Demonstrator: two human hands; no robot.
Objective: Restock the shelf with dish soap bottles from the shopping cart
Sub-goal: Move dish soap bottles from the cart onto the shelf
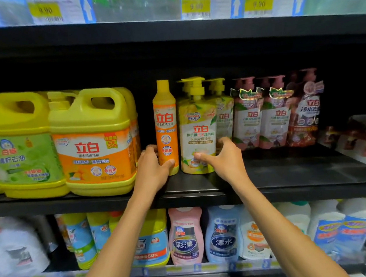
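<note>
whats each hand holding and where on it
Left grip holds the orange bottle near its base; right grip holds the pump bottle near its base.

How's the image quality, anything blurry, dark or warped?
Head view: sharp mid-frame, where the left hand grips the orange bottle and the right hand the pump bottle; price tags above blur; the back of the shelf sits in shadow; sides bow slightly.

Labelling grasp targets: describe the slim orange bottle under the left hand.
The slim orange bottle looks like glossy plastic: yellow cap, neck and base, orange label with red and white print. It stands upright on the black shelf, between a yellow jug and a pump bottle. The left hand grips its lower part.
</note>
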